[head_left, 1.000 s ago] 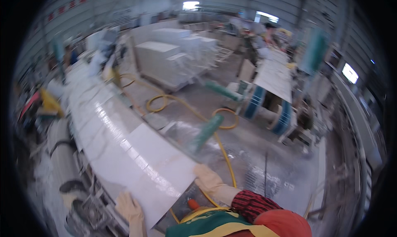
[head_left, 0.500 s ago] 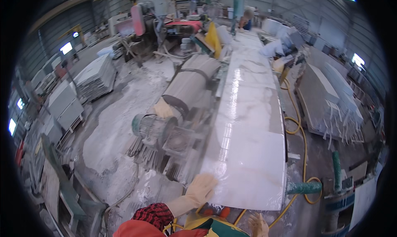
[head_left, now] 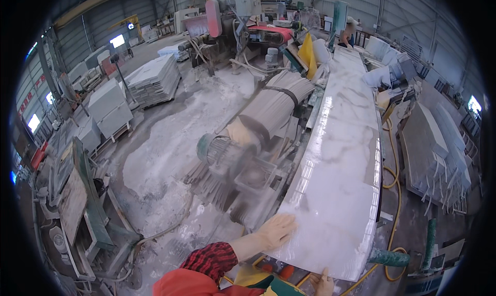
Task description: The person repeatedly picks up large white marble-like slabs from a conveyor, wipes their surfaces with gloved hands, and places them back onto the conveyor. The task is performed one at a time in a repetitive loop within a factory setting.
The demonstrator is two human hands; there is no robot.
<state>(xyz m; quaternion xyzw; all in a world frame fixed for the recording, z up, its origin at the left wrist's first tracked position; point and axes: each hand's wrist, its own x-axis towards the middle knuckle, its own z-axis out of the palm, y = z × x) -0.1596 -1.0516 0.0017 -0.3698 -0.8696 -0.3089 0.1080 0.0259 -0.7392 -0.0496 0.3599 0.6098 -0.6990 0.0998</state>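
A long, polished white stone slab (head_left: pixel 330 218) with grey-brown veins runs away from me, its near end close to my body. My left hand (head_left: pixel 278 231), in a cream rubber glove with a red-and-black checked cuff, lies flat across the slab's left edge near the corner, fingers stretched out. At the near edge, my right hand (head_left: pixel 324 284) grips the slab, one digit on the rim; its other fingers are mostly hidden below. Green rollers, such as the roller (head_left: pixel 390 258) at the right, stick out from beneath the slab.
Left of the slab stands a dusty motor (head_left: pixel 219 150) beside a strapped bundle of stone strips (head_left: pixel 274 102). A yellow hose (head_left: pixel 395 218) trails along the right, near stacked slabs (head_left: pixel 421 136). Another person (head_left: pixel 349 33) stands at the slab's far end. A green metal frame (head_left: pixel 93 208) sits at left.
My view has swung left, so the scene sits further right. My right hand has come up to the slab's near edge and taken hold. My left hand stays on the left edge.
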